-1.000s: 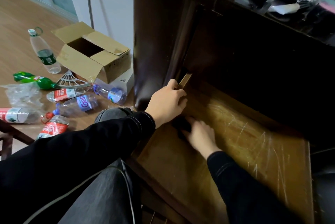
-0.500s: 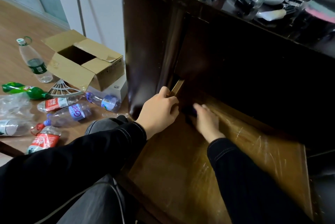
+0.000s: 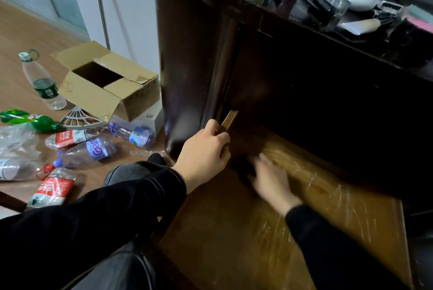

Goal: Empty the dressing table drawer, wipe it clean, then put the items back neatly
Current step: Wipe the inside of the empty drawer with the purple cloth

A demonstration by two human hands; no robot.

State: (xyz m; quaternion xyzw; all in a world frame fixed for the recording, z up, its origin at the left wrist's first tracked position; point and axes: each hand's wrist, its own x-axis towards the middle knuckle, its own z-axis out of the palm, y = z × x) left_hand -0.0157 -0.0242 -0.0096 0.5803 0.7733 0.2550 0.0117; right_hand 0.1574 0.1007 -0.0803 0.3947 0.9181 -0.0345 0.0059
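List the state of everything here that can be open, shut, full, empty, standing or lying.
Drawer: pulled out, floor mostly bare.
Left hand: grips the drawer's left wall.
Right hand: inside drawer, blurred, grip unclear.
Cardboard box: flaps open.
Clear bottle: standing, capped.
Green bottle: lying on its side.

Seven plastic bottles (image 3: 98,150) are sitting on the wooden floor (image 3: 18,38), six lying flat. One open brown cardboard box (image 3: 93,96), one flat white box (image 3: 151,118) and one white fan-shaped plastic piece (image 3: 78,118) are sitting beside them. One wooden drawer (image 3: 234,231) is standing open.
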